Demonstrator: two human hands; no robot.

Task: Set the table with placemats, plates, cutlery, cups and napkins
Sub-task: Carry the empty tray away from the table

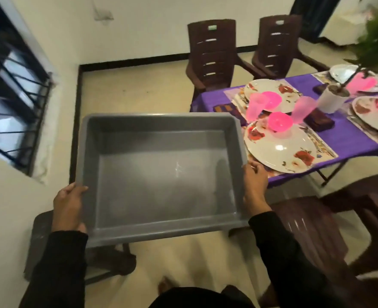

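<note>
Tub [161, 174], grey plastic and empty, is carried level with its long side running left to right between the hands. Left hand [67, 207] curls round the left rim, right hand [255, 187] curls round the right rim, thumb on top. Just past the right hand sits the purple table [348, 138], with floral plates [279, 152], pink cups [254, 107], pink bowls [280, 125] and placemats [327, 150] on it. No readable writing on anything; too blurry.

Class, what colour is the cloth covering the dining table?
Purple; the table's purple cloth shows best in the head view.
</note>
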